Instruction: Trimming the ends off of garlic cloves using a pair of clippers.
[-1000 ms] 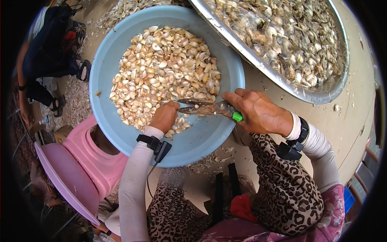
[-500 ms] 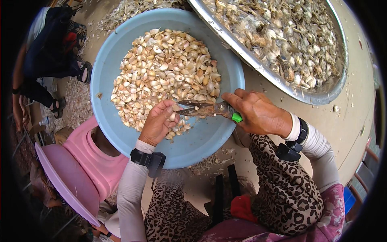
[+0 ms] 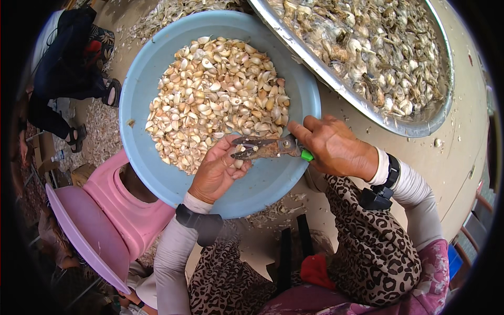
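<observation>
Over the near side of a light blue basin [image 3: 140,157], my left hand [image 3: 215,172] is closed with garlic cloves [image 3: 239,164] pinched at its fingertips. My right hand [image 3: 338,148] grips a pair of rusty pruning shears [image 3: 268,148] with a green handle end. Their blades are parted and point left, their tips right at my left fingers. Small pale bits cling to the blades. Below both hands a broad heap of loose garlic cloves [image 3: 210,89] covers much of the basin's bottom. My left fingers partly cover what they pinch.
A large metal bowl [image 3: 388,125] full of garlic with dry skins stands at the upper right. On the left are a pink plastic chair [image 3: 118,202] and a person's sandalled feet [image 3: 79,137]. Scattered garlic skins [image 3: 102,128] lie on the floor.
My left hand has shifted right and slightly down, closer under the shears' blades. The shears have turned a little, and my right hand has barely moved.
</observation>
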Tool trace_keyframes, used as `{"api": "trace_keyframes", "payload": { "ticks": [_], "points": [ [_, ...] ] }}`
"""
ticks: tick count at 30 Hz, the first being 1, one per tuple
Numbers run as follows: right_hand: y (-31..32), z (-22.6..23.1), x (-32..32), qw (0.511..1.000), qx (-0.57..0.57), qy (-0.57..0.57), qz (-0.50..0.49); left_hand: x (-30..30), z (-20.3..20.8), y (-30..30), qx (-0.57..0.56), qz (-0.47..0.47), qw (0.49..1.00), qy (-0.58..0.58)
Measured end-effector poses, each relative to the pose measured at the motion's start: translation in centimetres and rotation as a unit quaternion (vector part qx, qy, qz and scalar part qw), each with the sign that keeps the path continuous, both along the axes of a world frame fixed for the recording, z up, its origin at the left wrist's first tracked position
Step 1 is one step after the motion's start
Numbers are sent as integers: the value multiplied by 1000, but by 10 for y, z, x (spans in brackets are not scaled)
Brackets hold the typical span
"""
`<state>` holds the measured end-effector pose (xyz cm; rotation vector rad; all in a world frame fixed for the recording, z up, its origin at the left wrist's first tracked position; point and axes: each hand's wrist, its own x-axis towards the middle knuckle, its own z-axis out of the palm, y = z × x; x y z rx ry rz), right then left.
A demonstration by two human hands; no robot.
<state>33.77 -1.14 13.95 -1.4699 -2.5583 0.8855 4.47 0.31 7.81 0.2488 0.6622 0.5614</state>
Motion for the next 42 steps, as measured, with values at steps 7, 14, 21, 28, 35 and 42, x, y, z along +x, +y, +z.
{"api": "trace_keyframes", "payload": {
  "ticks": [7, 14, 21, 28, 35, 42],
  "points": [
    [0, 1, 1, 1000, -22, 13, -1, 2, 2, -7, 0, 17, 1000, 16],
    [1, 4, 1, 998, -62, -1, -4, 6, 8, -11, 9, 37, 998, 48],
    [-1, 3, 2, 996, -89, -26, 10, 13, 18, -14, 10, 42, 987, 152],
    [0, -1, 5, 992, -111, 64, -5, -5, 14, -7, 101, -51, 983, 146],
    [-2, -3, 5, 990, -106, 76, -57, -21, -2, 14, 19, -52, 996, 75],
    [0, 2, 3, 990, -108, 69, -56, -32, -66, 21, 304, -277, 825, 386]
  ]
}}
